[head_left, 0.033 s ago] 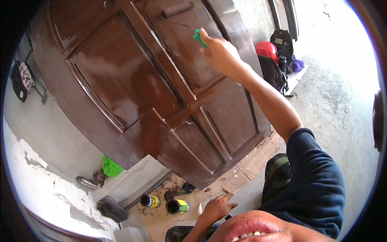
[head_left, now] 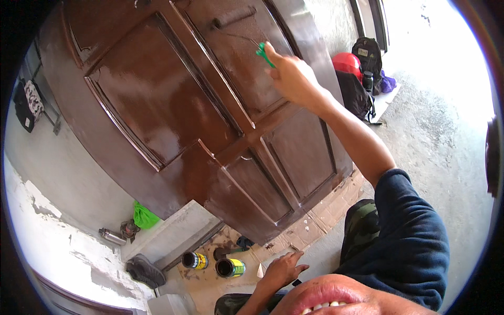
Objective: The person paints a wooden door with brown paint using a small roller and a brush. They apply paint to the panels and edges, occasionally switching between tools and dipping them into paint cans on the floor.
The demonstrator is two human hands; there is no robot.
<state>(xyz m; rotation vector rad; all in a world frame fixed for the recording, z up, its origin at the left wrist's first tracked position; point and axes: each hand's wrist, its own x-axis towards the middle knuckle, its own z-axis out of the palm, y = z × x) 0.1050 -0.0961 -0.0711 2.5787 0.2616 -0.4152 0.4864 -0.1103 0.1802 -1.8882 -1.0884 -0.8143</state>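
My right hand point(head_left: 296, 79) is closed around the green handle of a paint roller point(head_left: 236, 17). The dark-stained roller sleeve rests against the upper right panel of a brown wooden door point(head_left: 157, 100). Glossy, wet-looking brown covers the upper panels, while the lower ones look duller. My left hand point(head_left: 283, 270) hangs low with its fingers spread, holding nothing. Left of it, on stained cardboard point(head_left: 320, 210), stand an open can with a yellow-green label point(head_left: 239, 268) and an open can with a yellow label point(head_left: 200, 261).
Right of the door are a red helmet point(head_left: 346, 63), black backpacks point(head_left: 367, 55) and a purple bag point(head_left: 388, 83). At lower left lie black shoes point(head_left: 145, 271), a metal flask point(head_left: 112, 237) and a green bag point(head_left: 144, 215) beside a concrete ledge point(head_left: 178, 231).
My right hand and the roller have shifted slightly right and down across the upper right panel. My left hand stays in place.
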